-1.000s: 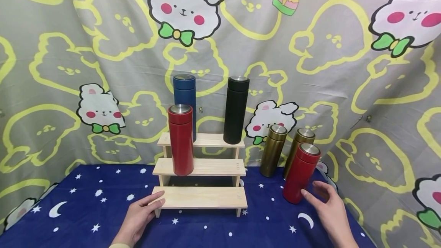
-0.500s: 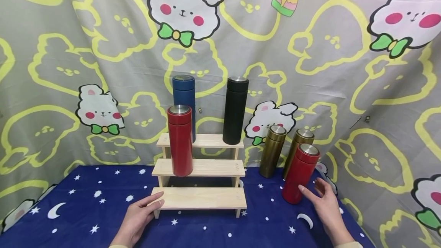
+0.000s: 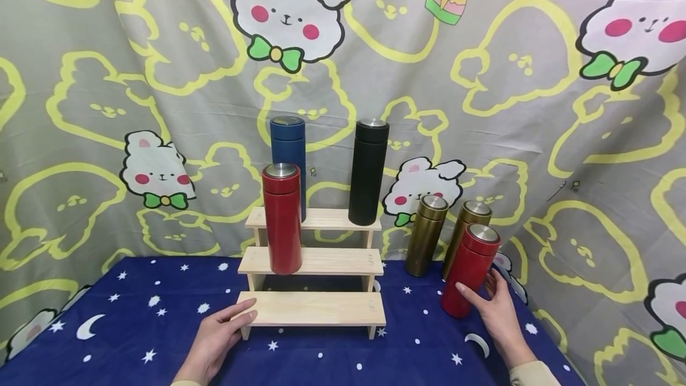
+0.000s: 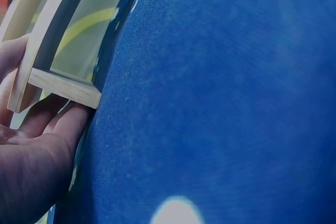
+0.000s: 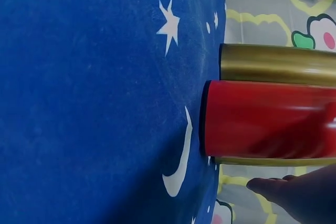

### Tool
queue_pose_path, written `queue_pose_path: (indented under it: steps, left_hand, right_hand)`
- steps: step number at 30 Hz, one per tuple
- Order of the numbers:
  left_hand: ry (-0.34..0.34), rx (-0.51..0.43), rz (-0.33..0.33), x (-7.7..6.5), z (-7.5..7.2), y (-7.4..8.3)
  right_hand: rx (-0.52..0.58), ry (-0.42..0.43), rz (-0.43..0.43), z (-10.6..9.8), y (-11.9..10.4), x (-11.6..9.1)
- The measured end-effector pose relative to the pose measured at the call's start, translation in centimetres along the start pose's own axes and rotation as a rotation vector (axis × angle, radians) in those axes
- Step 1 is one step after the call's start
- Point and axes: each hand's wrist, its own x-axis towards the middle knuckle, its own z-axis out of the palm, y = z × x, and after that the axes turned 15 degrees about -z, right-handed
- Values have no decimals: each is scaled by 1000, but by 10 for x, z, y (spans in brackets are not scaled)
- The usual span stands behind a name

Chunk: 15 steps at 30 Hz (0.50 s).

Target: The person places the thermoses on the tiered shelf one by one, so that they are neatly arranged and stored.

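My left hand [image 3: 217,335] grips the left end of the lowest board on a three-step wooden stand [image 3: 316,307]. Its thumb lies over the board and its other fingers reach under it, as the left wrist view shows at the board's end [image 4: 65,86]. On the right, my right hand [image 3: 501,314] is around the lower part of a red vacuum flask [image 3: 471,270]. The thumb overlaps the flask's front and the fingers [image 5: 273,187] are along its right side, with a gap showing in the right wrist view. This flask stands upright on the cloth.
Another red flask [image 3: 282,219] stands on the middle step's left. Blue [image 3: 287,142] and black [image 3: 368,174] flasks are on the top step. Two gold flasks, one at left [image 3: 426,237] and one partly hidden [image 3: 465,225], stand behind the right-hand red flask. Patterned curtain [image 3: 214,106] backs the blue cloth [image 3: 161,314].
My right hand has moved forward and closer around the red flask, its thumb now farther across the front. The left hand keeps its hold on the stand, and the flasks have stayed in place.
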Motion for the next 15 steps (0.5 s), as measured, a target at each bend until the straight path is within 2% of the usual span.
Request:
queue_pose_path:
  steps: [5,15]
  left_hand:
    - [2,0,5,0,0,0]
    - [0,-7,14,2,1,-2]
  right_hand:
    - [4,9,12,4,4,3]
    - [1,15,-37,11,8,4]
